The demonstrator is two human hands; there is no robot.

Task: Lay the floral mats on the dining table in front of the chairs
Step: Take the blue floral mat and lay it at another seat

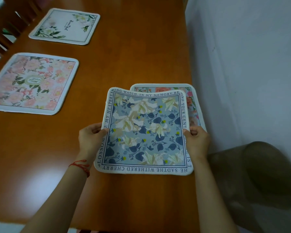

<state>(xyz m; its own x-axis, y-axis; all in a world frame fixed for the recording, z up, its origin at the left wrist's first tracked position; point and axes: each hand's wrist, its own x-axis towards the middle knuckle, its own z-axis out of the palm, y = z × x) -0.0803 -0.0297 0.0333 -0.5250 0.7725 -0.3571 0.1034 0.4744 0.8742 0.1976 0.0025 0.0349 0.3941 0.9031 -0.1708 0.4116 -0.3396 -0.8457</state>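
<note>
A blue floral mat (pixel 144 132) with a lettered border is held just above the wooden dining table (pixel 133 56). My left hand (pixel 91 138) grips its left edge and my right hand (pixel 197 142) grips its right edge. Beneath it, near the table's right edge, lies another mat with red and pink roses (pixel 192 101), mostly hidden. A pink floral mat (pixel 32 83) lies flat at the left. A white mat with green leaves (pixel 65 26) lies farther back on the left.
Dark wooden chair backs (pixel 8 22) stand along the table's left side. A pale wall (pixel 250 64) runs close along the table's right edge. A brown rounded object (pixel 262 179) sits low at the right, beside the table.
</note>
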